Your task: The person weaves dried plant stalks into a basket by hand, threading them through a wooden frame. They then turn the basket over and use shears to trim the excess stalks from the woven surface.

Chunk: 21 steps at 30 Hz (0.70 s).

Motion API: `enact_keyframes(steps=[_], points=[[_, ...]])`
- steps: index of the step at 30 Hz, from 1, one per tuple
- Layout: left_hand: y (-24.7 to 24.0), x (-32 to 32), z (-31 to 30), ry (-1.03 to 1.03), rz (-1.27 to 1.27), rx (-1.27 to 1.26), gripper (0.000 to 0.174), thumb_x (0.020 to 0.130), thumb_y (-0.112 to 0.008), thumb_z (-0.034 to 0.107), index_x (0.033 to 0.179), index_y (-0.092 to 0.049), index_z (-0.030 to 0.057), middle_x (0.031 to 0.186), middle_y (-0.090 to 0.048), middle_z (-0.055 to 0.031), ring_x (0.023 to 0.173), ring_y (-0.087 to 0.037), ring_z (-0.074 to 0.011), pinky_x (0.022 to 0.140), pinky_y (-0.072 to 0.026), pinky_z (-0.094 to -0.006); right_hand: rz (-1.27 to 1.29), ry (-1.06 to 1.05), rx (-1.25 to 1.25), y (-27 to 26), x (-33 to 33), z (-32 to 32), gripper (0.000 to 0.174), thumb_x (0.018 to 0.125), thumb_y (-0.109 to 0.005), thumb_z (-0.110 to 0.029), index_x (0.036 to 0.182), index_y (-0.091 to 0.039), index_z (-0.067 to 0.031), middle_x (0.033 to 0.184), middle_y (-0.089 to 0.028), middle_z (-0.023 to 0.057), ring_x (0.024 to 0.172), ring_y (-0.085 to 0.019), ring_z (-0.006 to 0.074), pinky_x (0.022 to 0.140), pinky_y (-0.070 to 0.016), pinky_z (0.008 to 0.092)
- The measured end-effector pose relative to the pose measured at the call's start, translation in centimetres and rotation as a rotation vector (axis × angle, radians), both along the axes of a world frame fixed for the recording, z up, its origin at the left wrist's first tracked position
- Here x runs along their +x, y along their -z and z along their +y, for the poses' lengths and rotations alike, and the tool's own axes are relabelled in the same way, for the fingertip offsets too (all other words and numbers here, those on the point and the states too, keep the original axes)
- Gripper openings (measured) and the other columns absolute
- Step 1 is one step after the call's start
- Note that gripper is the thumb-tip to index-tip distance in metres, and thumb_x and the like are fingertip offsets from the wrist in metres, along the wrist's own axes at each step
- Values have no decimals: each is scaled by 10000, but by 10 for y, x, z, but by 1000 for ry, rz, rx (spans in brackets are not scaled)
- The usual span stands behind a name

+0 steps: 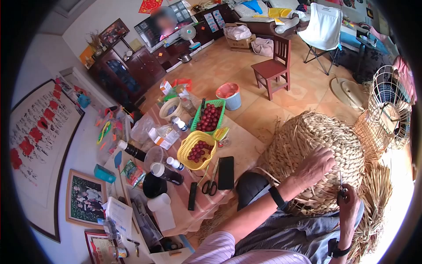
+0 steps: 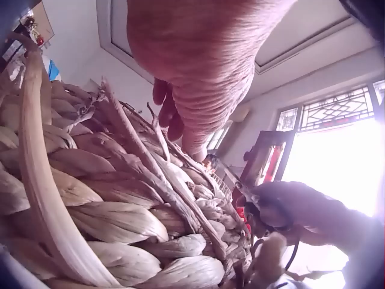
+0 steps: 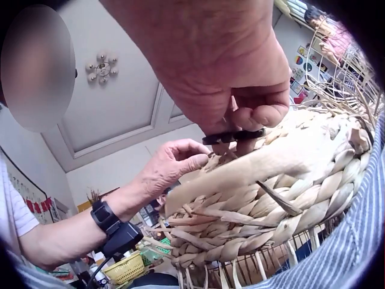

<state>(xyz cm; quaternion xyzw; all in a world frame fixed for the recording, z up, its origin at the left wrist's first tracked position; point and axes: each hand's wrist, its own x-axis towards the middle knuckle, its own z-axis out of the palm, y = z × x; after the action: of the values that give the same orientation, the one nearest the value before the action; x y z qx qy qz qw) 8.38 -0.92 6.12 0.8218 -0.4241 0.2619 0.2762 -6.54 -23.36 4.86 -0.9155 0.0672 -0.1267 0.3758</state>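
Observation:
A large woven straw basket (image 1: 316,132) lies across the person's lap, its braided rows close up in the left wrist view. Bent over its side, the left hand (image 1: 314,166) brings thumb and index fingertip together on the straw (image 3: 207,171); the small piece between them is hard to make out. Lower on the right, the right hand (image 1: 348,204) grips dark-handled scissors (image 1: 341,193), fingers in the loops, with the thin blade up against the basket. Several loose strand ends (image 2: 135,144) stick out of the weave. In the right wrist view a broad pale strip (image 3: 240,171) crosses below the right hand.
On the table (image 1: 246,141) left of the basket are a second pair of scissors (image 1: 210,187), a phone (image 1: 226,173), bottles, and yellow (image 1: 197,150) and green baskets of red fruit. A straw bundle (image 1: 373,202) stands at the right, a red chair (image 1: 273,66) beyond.

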Motion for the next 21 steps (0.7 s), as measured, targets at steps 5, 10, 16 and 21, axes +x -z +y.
enact_keyframes(steps=[5,10,16,21], points=[[4,-1,-9,2,286,-39,165,913,-787,133,904,-653,38,997,-627,-124,1031,-640,-321,976,-531,-463,22,-33,8,-2,0,-3,490,884,-700,105,1344,-731,-58,804,-707,79,609,-571,115,558,-441,314],[2,4,-17,22,292,-66,155,929,-779,115,914,-654,24,992,-641,-136,1009,-660,-334,934,-546,-477,-11,-69,-8,-8,8,-7,491,909,-691,94,1373,-732,-61,847,-741,116,623,-600,139,566,-460,338],[10,5,-18,45,468,-232,108,934,-762,78,942,-675,14,939,-655,-146,915,-680,-374,808,-549,-476,-96,-90,-203,-50,9,4,355,918,-789,-44,1269,-770,-95,1015,-749,161,881,-737,364,767,-565,470],[-8,-1,-13,50,534,-207,114,972,-756,123,954,-696,27,949,-698,-134,898,-703,-344,808,-554,-459,-39,-25,-354,-57,5,-3,390,925,-838,-165,1305,-746,-169,1057,-688,101,978,-716,346,784,-570,456]])
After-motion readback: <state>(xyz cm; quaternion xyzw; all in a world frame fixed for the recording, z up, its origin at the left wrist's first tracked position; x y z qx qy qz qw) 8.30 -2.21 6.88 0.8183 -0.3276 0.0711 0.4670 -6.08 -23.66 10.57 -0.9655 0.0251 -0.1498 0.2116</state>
